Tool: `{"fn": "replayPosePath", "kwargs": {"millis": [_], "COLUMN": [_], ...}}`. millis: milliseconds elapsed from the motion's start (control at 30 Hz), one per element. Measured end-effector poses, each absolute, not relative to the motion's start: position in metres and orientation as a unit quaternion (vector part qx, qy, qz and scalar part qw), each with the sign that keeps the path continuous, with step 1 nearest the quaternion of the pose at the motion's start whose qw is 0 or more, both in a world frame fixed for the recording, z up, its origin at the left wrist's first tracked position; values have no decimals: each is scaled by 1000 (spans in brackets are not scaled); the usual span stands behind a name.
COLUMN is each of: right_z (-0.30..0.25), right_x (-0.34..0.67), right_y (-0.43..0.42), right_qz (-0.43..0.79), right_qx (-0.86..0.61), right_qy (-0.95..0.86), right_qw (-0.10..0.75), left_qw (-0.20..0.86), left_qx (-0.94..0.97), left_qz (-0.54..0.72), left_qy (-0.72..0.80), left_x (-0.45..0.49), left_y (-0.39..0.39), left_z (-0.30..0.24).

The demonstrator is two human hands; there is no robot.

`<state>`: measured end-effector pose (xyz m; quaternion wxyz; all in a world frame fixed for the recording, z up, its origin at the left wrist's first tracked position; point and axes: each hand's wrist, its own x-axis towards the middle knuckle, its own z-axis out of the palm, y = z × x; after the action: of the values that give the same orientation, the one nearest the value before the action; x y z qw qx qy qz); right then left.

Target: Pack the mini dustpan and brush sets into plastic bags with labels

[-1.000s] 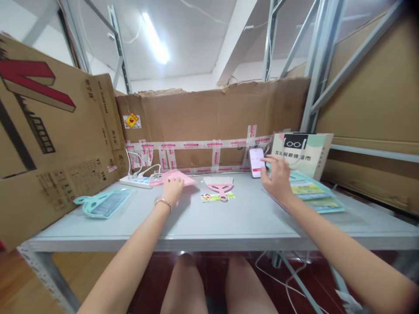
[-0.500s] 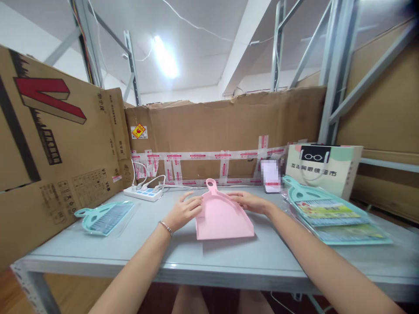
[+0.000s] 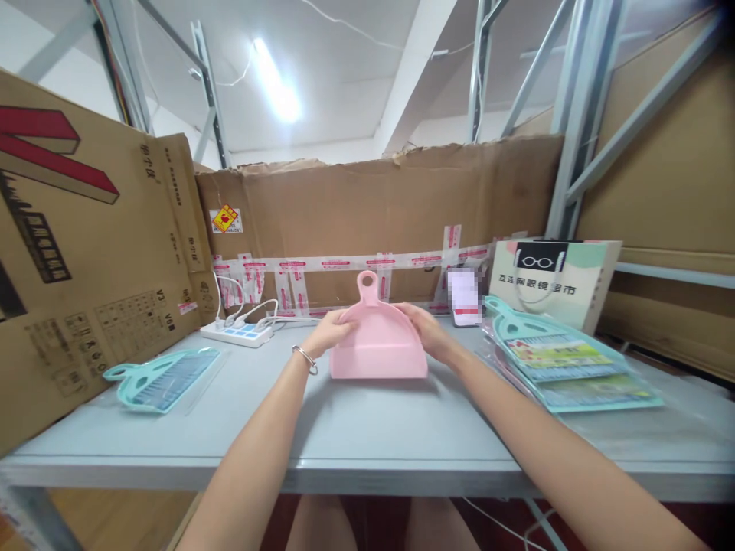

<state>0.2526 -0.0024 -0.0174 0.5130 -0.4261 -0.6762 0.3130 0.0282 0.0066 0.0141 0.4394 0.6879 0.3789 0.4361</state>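
Between my two hands is a pink dustpan (image 3: 380, 344), its looped handle pointing up and its wide straight edge down. My left hand (image 3: 331, 334) grips its left side, thumb on the front face. On the opposite side, my right hand (image 3: 426, 330) is closed round the right edge, with most of its fingers hidden behind the pan. A shadow falls on the table below it, and the pan leans upright above the tabletop.
On the grey table (image 3: 367, 436), a teal dustpan and brush set (image 3: 169, 380) lies left. More teal sets (image 3: 574, 360) are stacked right, before a paper bag (image 3: 554, 279). A power strip (image 3: 238, 331) and a phone (image 3: 465, 297) stand behind. Cardboard boxes (image 3: 344, 207) wall the back.
Both hands have lifted the pink dustpan and tilted it more upright. My left fingers, spread over its side before, now grip the edge. The camera view has shifted slightly.
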Motion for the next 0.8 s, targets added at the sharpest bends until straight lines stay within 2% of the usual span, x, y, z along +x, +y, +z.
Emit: {"fn": "replayPosePath", "kwargs": {"millis": [100,233,333,467,633,700,800], "right_z": [-22,-39,-46,-42,-40,-37,-29], "right_x": [267,277,272,264,263,263,266], "right_y": [5,7,1,-3,-3,-4,-4], "right_qz": [213,133,81,13,-8,-7,-8], "right_qx": [-478,-515,-523,-527,-520,-517,-515], "right_qy": [-710,-776,-809,-825,-822,-809,-753], "right_qw": [472,339,256,204,231,281,409], "left_qw": [433,433,435,444,442,435,410], "left_qx": [615,502,463,457,450,444,427], "left_qz": [532,633,666,675,684,693,715], "left_qy": [389,399,391,372,366,366,371], "left_x": [12,-8,-8,2,4,3,0], "left_y": [24,34,31,24,22,23,25], "left_z": [6,-3,-5,-4,-2,-2,-1]}}
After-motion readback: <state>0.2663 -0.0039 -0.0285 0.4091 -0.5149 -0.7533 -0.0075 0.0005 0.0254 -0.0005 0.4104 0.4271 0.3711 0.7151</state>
